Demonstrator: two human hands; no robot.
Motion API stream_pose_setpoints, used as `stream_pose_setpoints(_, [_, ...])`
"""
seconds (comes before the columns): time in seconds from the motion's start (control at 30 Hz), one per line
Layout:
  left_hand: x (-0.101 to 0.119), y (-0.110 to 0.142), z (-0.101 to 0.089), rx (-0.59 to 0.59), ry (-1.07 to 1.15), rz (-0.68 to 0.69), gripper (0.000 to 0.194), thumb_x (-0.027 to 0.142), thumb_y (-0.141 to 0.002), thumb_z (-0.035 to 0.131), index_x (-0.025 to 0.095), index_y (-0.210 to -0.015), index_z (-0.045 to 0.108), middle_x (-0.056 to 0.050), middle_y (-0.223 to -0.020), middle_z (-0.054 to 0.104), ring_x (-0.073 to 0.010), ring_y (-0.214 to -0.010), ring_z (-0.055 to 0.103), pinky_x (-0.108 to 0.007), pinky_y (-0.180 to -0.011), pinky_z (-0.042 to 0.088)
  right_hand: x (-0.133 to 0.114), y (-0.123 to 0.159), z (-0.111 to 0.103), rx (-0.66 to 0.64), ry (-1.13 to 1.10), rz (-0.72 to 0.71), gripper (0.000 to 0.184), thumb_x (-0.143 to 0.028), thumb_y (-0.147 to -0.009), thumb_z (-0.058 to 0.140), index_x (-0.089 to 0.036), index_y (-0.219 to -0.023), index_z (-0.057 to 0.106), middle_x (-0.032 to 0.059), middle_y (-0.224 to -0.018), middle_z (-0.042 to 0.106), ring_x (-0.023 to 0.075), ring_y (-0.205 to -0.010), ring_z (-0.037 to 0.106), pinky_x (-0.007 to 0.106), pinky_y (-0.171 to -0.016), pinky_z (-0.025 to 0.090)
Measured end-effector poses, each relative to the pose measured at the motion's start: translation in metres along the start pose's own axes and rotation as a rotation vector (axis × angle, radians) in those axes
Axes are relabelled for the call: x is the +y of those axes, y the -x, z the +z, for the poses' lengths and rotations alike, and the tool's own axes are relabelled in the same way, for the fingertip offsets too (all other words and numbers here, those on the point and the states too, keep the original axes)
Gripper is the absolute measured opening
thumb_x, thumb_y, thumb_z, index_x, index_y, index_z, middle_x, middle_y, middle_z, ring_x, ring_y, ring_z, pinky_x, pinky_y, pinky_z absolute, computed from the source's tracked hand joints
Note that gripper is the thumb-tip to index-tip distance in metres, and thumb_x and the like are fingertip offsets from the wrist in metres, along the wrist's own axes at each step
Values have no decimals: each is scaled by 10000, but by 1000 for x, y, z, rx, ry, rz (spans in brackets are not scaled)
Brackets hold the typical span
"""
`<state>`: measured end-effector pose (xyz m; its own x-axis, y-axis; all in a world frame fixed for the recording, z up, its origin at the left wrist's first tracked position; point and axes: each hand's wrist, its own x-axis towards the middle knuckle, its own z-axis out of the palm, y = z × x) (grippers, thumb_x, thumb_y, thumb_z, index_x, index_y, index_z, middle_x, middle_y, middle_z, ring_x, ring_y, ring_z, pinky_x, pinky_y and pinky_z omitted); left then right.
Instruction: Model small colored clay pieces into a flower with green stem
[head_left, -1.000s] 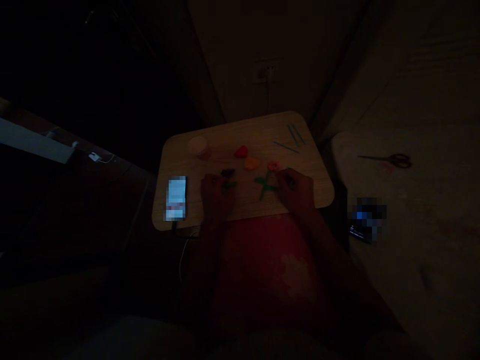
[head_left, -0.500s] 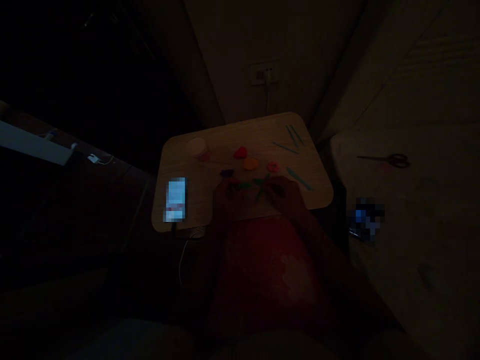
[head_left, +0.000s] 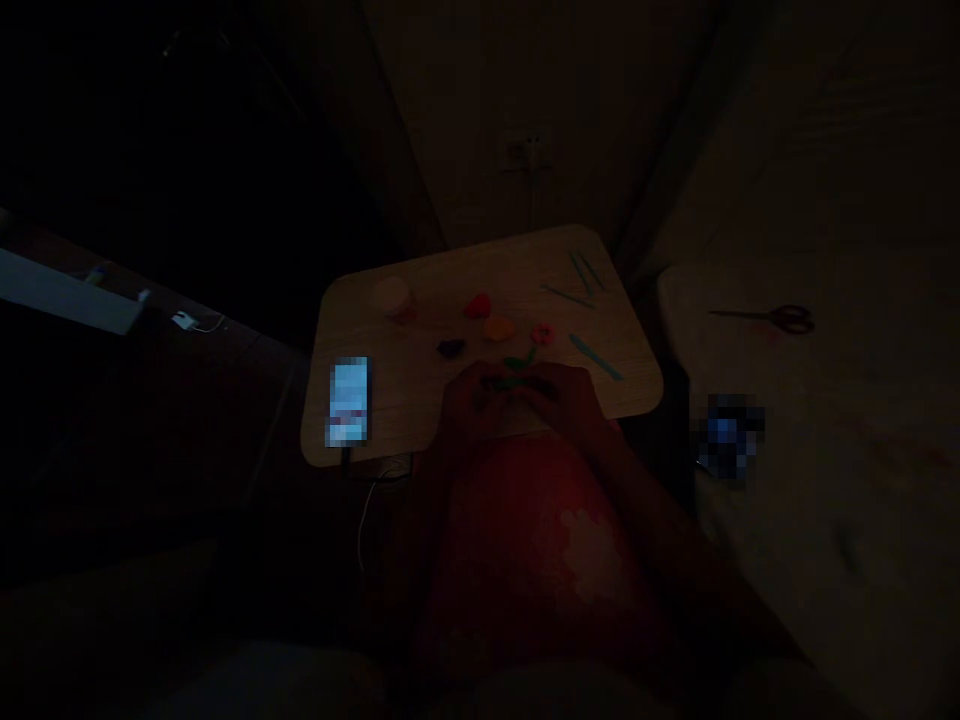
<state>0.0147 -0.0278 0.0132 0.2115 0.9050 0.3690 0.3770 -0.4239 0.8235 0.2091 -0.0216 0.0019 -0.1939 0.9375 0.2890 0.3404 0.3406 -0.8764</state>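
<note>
In the dim head view, my left hand (head_left: 469, 402) and my right hand (head_left: 568, 398) are close together at the near edge of a small wooden table (head_left: 420, 400). The fingers of both are closed around the ends of a green piece of modelling clay (head_left: 513, 382). Just beyond them lies a green clay stem with a leaf shape (head_left: 517, 361). A pink ring-like flower shape (head_left: 543, 334), an orange lump (head_left: 499, 328), a red lump (head_left: 478, 305) and a dark lump (head_left: 451, 348) sit farther back. Darkness hides my fingertips.
Several thin teal sticks (head_left: 568, 296) and a flat teal tool (head_left: 596, 357) lie on the right. At the left are a pale-lidded tub (head_left: 391, 296) and a lit phone (head_left: 349, 402) with a cable. Scissors (head_left: 787, 319) rest on a pale surface beside the table.
My left hand has moved right, bringing its green clay piece to my right hand. My right hand has come off the green stem and now grips that piece too.
</note>
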Motion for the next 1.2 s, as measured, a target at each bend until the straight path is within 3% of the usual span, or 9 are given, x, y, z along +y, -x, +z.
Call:
stream_pose_setpoints(0.13, [1,0,-1,-74,-32,91,227,290,-942,725,220,-1158,729,-91,-1102,772,-230,-1030,726,-384,-933,579,0,1,1,-4,44,-13,154,-308,-912,743,-282,-1019,851,58,-1023,849,251,-913,800,375,-872,618])
stream_pose_setpoints(0.63, [-5,0,1,50,-40,42,150,367,-935,744,234,-894,800,-50,-877,796,-210,-823,740,-369,-806,608,-7,3,5,20,13,-9,245,-409,-960,638,-262,-904,825,65,-874,819,236,-790,752,350,-743,578])
stream_pose_setpoints(0.8, [-4,-2,5,155,-25,3,157,367,-920,743,217,-878,762,-42,-860,771,-204,-824,718,-350,-794,595,-7,2,7,175,-101,63,203,-390,-917,666,-230,-866,780,48,-833,783,203,-741,710,317,-693,549])
stream_pose_setpoints(0.97, [-22,-1,-5,406,-102,-120,115,315,-935,670,210,-945,714,-57,-957,765,-215,-911,718,-360,-849,592,7,-1,4,501,-234,252,272,-449,-946,601,-215,-833,682,9,-725,675,159,-645,603,269,-596,491])
stream_pose_setpoints(1.2, [-36,-4,-11,155,-442,-34,190,80,-831,589,209,-894,715,-84,-1034,745,-292,-1074,667,-504,-1031,521,14,2,8,360,-326,247,316,-476,-966,586,-233,-1127,708,70,-990,761,185,-780,692,306,-664,581])
